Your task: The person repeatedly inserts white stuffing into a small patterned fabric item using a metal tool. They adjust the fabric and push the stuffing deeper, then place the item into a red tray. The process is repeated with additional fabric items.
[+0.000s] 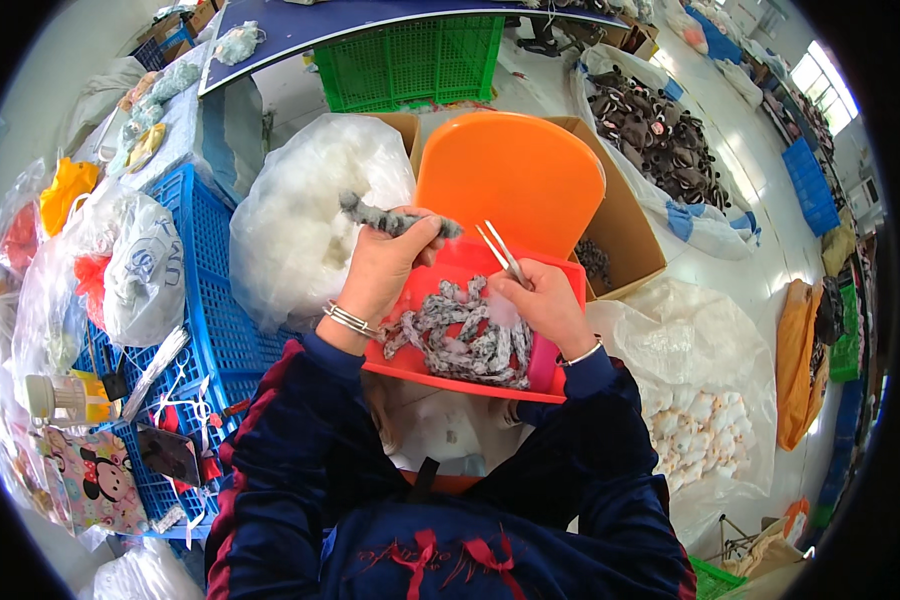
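Observation:
My left hand (pixel 380 265) is closed around a slim grey fuzzy plush piece (pixel 378 216), held level above the left side of a red tray (pixel 450 382). In my right hand (pixel 552 312) are metal tweezers (pixel 501 250), their two tips apart and pointing up and left, short of the plush piece. A wisp of white stuffing (pixel 503 310) shows under the right fingers. Inside the tray lies a heap of grey-and-white fuzzy strips (pixel 460 335) with bits of white fluff among them.
Beyond the tray stands an orange chair back (pixel 510 175) before a cardboard box (pixel 625 245). A clear bag of white stuffing (pixel 305 215) sits left, beside blue crates (pixel 210 290) holding scissors. Right are sacks of dark plush pieces (pixel 655 135) and pale pieces (pixel 705 435).

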{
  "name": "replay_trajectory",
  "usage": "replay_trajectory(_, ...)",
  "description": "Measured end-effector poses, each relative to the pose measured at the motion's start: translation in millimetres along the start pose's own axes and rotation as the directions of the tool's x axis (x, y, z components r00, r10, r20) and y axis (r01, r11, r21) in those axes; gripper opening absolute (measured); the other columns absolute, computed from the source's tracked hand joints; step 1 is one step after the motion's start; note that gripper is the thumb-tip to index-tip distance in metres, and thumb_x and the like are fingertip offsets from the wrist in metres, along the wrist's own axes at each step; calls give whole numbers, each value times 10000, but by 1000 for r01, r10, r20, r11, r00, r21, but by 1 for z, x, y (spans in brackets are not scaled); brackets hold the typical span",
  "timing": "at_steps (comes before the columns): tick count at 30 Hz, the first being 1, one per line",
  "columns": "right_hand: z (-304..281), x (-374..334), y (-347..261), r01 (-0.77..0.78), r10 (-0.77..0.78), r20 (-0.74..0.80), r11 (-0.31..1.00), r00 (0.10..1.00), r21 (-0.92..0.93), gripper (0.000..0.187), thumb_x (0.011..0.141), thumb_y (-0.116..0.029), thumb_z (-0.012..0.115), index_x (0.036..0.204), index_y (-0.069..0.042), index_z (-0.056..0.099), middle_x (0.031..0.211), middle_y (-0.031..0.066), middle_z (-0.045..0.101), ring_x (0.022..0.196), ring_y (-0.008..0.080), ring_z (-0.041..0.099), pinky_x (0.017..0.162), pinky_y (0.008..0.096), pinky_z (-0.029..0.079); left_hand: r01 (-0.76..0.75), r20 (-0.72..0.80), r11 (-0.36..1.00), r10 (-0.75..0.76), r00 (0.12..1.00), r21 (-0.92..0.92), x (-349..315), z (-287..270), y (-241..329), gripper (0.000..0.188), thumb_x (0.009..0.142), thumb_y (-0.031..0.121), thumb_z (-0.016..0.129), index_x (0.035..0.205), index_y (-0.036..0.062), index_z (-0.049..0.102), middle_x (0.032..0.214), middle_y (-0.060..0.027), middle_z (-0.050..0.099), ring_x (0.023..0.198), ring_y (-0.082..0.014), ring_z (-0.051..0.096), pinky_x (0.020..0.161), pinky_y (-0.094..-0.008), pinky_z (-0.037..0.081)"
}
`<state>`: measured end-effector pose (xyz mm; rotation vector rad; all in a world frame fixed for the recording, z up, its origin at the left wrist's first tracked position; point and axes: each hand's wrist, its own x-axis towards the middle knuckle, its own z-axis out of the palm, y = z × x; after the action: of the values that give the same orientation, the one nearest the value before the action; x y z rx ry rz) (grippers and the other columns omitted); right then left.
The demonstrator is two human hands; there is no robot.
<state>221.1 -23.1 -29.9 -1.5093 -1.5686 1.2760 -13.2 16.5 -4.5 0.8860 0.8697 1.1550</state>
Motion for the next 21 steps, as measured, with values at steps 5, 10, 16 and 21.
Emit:
replay_trajectory(5, 12, -4, -32, 146, -88, -138, 856, 986, 496, 237, 918, -77, 660, 1117, 39, 605, 843, 23, 641, 770, 91, 617, 707, 249, 499, -31, 60, 987, 22, 998, 156, -9, 11, -5, 128, 896, 130, 691, 942, 12, 672, 753, -14, 642, 608, -71, 537, 571, -208, 439)
replay_trajectory(10, 28, -6, -25, 221, -184, -122, 832, 975, 508, 175, 923, -20, 635, 1087, 32, 603, 855, 28, 646, 789, 85, 624, 718, 251, 503, 28, 80, 988, -41, 996, 151, -19, 31, -8, 173, 882, 171, 715, 957, 20, 679, 751, -3, 633, 615, -67, 544, 564, -208, 428)
replay_trajectory(16, -5, -14, -15, 383, -280, -316, 861, 906, 335, 67, 908, -12, 648, 967, -9, 614, 826, 7, 649, 695, 58, 592, 661, 211, 475, 35, -19, 999, -35, 999, 1, -2, -2, 11, 107, 917, 151, 679, 899, 48, 658, 696, 24, 563, 604, -68, 510, 574, -215, 434)
replay_trajectory(21, -78, -15, -21, 517, -221, -704, 822, 675, 239, 79, 918, -57, 643, 982, -17, 618, 843, 10, 666, 593, 14, 491, 527, 164, 392, -26, -17, 998, 25, 1000, -54, -1, -7, 11, 113, 945, 140, 630, 903, 35, 636, 711, 15, 553, 617, -70, 474, 589, -218, 421)
